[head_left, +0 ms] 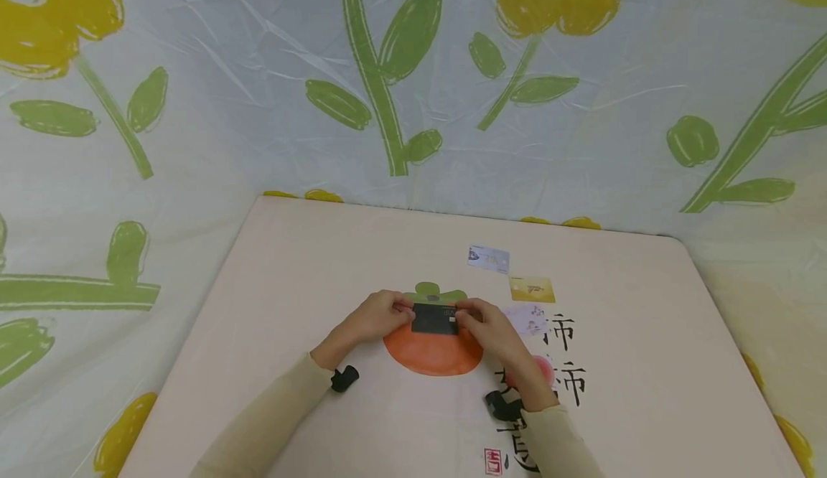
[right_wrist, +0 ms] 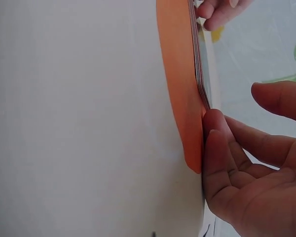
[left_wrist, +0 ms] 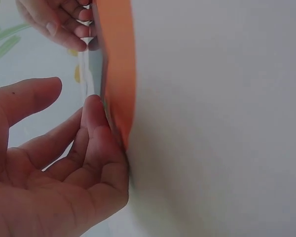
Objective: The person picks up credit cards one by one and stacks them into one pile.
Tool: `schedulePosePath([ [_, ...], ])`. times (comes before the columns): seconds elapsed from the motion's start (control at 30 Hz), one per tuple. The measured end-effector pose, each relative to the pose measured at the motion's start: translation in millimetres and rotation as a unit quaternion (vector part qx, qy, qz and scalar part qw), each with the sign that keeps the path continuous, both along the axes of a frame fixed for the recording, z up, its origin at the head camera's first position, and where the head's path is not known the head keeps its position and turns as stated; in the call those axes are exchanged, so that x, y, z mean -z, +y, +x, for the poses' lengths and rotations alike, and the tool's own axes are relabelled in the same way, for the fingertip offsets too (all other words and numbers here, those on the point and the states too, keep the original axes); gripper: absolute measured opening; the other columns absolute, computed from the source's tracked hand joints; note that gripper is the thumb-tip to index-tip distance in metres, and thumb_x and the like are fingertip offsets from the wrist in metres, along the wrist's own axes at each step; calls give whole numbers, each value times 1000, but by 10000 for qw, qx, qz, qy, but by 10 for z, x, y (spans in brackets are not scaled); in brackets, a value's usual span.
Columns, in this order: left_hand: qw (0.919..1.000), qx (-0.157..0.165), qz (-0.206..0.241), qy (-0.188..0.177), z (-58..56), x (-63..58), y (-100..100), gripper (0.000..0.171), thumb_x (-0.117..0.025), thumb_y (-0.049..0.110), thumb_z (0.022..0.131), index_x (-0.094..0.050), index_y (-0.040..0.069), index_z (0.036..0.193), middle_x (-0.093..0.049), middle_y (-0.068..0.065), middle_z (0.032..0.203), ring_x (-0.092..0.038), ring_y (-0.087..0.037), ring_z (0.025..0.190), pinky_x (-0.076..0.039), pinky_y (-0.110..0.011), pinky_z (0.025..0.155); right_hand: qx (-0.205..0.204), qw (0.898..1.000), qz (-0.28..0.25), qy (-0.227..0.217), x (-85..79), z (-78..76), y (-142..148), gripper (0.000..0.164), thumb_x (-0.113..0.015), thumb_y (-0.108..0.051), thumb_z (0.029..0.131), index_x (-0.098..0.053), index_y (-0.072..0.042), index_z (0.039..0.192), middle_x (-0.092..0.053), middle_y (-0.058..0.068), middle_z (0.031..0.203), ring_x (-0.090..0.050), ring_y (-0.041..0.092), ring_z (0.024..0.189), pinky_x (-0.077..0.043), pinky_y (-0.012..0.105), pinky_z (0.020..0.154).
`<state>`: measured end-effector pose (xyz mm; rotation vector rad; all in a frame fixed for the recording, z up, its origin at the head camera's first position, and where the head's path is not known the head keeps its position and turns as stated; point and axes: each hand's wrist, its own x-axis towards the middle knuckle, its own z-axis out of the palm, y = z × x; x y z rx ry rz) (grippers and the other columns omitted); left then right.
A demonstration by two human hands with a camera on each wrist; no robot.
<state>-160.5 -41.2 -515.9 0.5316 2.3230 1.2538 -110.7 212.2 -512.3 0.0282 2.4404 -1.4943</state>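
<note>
A stack of cards (head_left: 434,319) with a black card on top lies over the orange persimmon print (head_left: 433,359); its layered edges (right_wrist: 197,64) show in the right wrist view. My left hand (head_left: 381,314) holds the stack's left end by the fingertips. At the right end, my right hand (head_left: 489,329) grips it the same way, thumb on the near side in the head view. Both hands' fingers are bent against the short edges. Each wrist view catches the opposite hand's fingertips at its top. The lower cards' faces are hidden.
Beyond my right hand lie a silver-blue card (head_left: 489,258), a gold card (head_left: 533,289) and a pale purple card (head_left: 526,319). Black written characters (head_left: 563,332) and a red seal mark (head_left: 493,461) are printed on the pale tabletop (head_left: 310,263). Flowered cloth (head_left: 271,119) hangs behind.
</note>
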Motion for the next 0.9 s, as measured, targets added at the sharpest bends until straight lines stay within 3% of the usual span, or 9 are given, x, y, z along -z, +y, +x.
schedulePosePath([
  [0.43,9984,145,-243,488,-338,-177,240,34,-63,21,96,-66,2,124,-68,-4,108,-64,-19,100,-52,-35,85,-46,9995,216,236,-112,-87,155,36,-58,-19,103,-58,2,132,-63,18,119,-64,32,102,-53,44,88],
  [0.67,9981,137,-381,466,-561,-261,501,39,-64,25,98,-63,3,129,-66,-4,110,-63,-21,102,-52,-36,85,147,9977,541,378,-167,-241,364,40,-57,-26,103,-57,-1,135,-63,16,119,-61,31,107,-51,43,89],
  [0.9,9964,157,-487,679,-803,-230,788,37,-66,23,97,-63,4,129,-66,-4,111,-63,-20,100,-51,-33,82,322,9932,832,753,-221,-487,607,40,-59,-22,102,-56,3,133,-62,21,118,-60,38,109,-51,42,85],
])
